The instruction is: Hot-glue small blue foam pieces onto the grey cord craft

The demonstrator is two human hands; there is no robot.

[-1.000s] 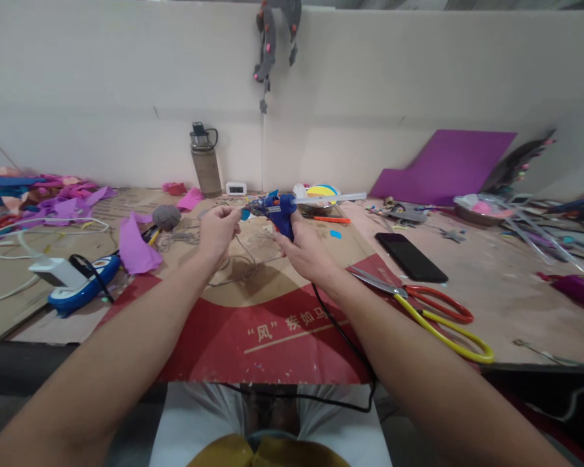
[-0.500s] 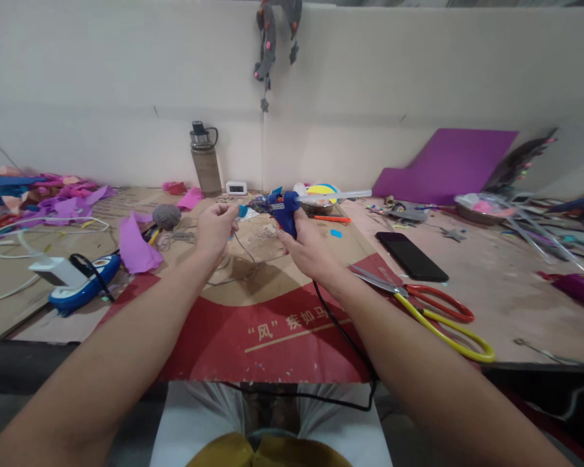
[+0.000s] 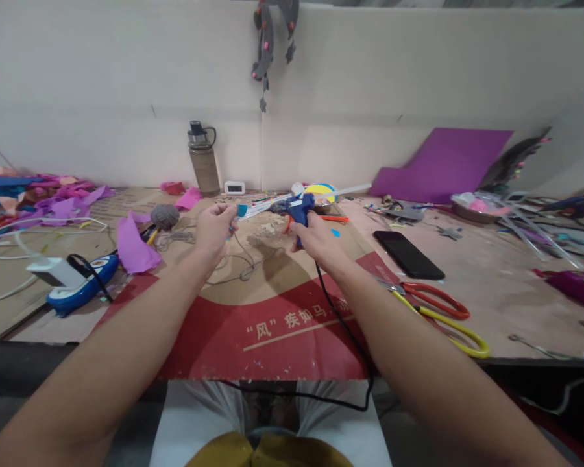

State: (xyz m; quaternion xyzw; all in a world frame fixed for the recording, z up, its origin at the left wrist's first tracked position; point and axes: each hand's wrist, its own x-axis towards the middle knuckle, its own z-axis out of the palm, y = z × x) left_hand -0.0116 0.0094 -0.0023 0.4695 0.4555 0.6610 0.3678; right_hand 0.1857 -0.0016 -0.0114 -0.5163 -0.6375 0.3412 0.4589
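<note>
Between the fingertips of my left hand [image 3: 217, 228] is a small blue felt piece [image 3: 242, 211], pinched at its edge. My right hand [image 3: 316, 233] is closed around the handle of a blue hot glue gun [image 3: 300, 209], its nozzle pointing left. A clear glue stick [image 3: 345, 192] sticks out of the gun's back end. A gap lies between the nozzle and the felt. Thin grey yarn [image 3: 246, 266] trails over the cardboard [image 3: 292, 350] below my hands. From the gun's grip a black cord [image 3: 338, 311] runs down past the table edge.
Red-and-yellow-handled scissors [image 3: 438, 308] and a black phone [image 3: 409, 254] lie right of my forearm. At left are a blue power strip [image 3: 90, 282], a grey yarn ball [image 3: 164, 216] and felt scraps [image 3: 53, 201]. A bottle [image 3: 203, 162] stands by the wall.
The glue gun has moved right in my right hand, away from the blue felt piece, opening a gap. My left hand has hardly moved.
</note>
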